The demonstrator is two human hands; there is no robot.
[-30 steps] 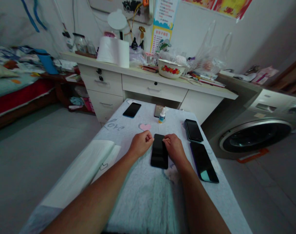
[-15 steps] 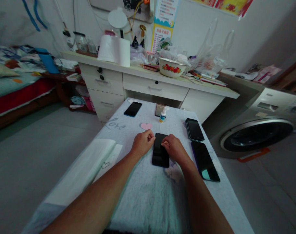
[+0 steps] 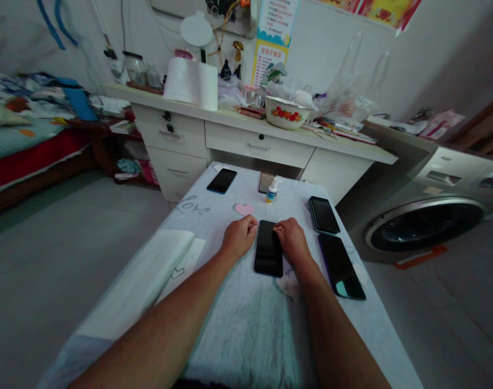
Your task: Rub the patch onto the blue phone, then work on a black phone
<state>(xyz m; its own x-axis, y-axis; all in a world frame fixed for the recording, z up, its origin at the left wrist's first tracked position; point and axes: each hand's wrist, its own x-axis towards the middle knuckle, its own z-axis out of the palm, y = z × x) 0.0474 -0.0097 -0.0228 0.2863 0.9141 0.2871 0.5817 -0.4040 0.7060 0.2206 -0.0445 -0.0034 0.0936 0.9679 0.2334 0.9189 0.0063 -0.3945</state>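
Observation:
A black smartphone (image 3: 268, 253) lies screen up on the cloth-covered table, between my two hands. My left hand (image 3: 240, 236) is closed beside its upper left edge, with the fingers curled in; whatever they hold, if anything, is hidden. At the upper right edge, my right hand (image 3: 292, 239) is closed in a pinch, its fingertips by the phone's rim. What sits between those fingertips is too small to make out. Beyond the hands stands a small white spray bottle (image 3: 271, 191), in front of a gold-toned phone (image 3: 265, 182).
To the right lie a dark phone (image 3: 341, 267) and stacked phones (image 3: 325, 215). Another phone (image 3: 222, 181) rests at the far left. White paper (image 3: 141, 281) covers the table's left side. Behind stand a drawer desk (image 3: 230, 135) and a washing machine (image 3: 428, 200).
My right hand has moved from over the phone's screen to its upper right edge, uncovering more of the screen. My left hand has barely shifted.

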